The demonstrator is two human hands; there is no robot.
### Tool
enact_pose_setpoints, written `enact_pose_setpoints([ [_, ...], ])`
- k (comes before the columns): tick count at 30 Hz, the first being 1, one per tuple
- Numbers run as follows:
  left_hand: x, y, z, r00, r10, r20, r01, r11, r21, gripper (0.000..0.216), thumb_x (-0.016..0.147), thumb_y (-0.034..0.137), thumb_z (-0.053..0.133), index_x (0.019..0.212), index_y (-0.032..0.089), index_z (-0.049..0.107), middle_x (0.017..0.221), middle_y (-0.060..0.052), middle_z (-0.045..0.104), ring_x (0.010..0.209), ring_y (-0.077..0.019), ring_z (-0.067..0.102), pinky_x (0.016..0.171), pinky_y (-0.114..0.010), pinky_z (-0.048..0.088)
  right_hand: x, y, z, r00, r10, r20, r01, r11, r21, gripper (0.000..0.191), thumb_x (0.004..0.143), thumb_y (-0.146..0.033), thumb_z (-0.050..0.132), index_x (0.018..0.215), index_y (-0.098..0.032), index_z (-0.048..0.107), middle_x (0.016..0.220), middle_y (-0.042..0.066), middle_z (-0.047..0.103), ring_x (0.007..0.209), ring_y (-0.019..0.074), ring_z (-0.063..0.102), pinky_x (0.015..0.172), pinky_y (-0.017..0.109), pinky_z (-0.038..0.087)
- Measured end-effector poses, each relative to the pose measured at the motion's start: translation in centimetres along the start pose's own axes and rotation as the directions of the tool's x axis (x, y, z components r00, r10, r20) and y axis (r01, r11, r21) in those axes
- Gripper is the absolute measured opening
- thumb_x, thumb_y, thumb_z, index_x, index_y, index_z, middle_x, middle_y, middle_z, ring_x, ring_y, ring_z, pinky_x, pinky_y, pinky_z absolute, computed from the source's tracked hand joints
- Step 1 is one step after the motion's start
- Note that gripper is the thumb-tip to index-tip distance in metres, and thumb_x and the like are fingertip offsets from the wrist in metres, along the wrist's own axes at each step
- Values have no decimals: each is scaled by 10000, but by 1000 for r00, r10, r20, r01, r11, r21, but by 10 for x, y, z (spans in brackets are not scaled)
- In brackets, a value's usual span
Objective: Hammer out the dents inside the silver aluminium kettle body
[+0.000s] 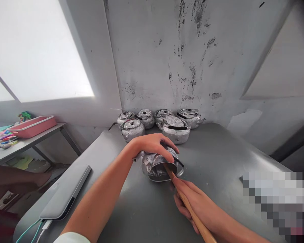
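Observation:
A dented silver metal kettle (147,165) lies tipped over on the grey table, its round opening facing me. My left hand (155,144) grips it from above, with fingers over its upper side and black handle. My right hand (190,197) is wrapped around a long wooden stick (192,212). The stick's far end goes into the kettle's opening, where its tip is hidden. Behind my left hand stand several similar kettles with lids, among them a large one (176,135) and a smaller one (133,130).
A grey power bank (64,194) with plugged-in cables lies at the left of the metal table (207,162). On a side table at far left stands a pink basket (32,127). Another person's limb (22,177) shows below it. A stained wall (172,60) rises behind.

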State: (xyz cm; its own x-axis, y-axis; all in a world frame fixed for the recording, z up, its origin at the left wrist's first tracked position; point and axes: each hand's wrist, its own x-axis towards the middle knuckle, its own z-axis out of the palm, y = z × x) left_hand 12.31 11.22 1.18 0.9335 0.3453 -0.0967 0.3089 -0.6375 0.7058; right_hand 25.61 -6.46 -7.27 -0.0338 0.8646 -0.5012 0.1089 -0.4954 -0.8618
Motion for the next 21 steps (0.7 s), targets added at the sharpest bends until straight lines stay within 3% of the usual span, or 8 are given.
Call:
enact_pose_setpoints([
  [7, 0, 0, 0, 1000, -5, -1, 5, 1000, 6, 445, 704, 433, 773, 1121, 281, 740, 1167, 18, 694, 1106, -234, 622, 1006, -276, 426, -1, -3, 5, 998, 2, -64, -7, 997, -77, 395, 966, -593, 338, 942, -228, 485, 489, -97, 385, 360, 74, 302, 260, 139, 382],
  [18, 1, -1, 0, 1000, 2, -1, -2, 1000, 4, 464, 696, 443, 779, 1124, 268, 744, 1133, 8, 709, 1081, -231, 632, 983, -274, 438, 0, -2, 0, 999, -24, -38, 23, 1000, -21, 418, 987, -598, 285, 911, -230, 468, 476, -99, 381, 383, 76, 295, 265, 141, 392],
  [21, 1, 0, -1, 1000, -9, -8, 9, 1000, -11, 443, 704, 428, 772, 1118, 273, 746, 1123, 13, 713, 1062, -225, 640, 967, -270, 445, 1, -3, 0, 999, 25, -30, -27, 999, -45, 431, 978, -619, 296, 906, -230, 466, 465, -99, 387, 374, 77, 301, 266, 145, 389],
])
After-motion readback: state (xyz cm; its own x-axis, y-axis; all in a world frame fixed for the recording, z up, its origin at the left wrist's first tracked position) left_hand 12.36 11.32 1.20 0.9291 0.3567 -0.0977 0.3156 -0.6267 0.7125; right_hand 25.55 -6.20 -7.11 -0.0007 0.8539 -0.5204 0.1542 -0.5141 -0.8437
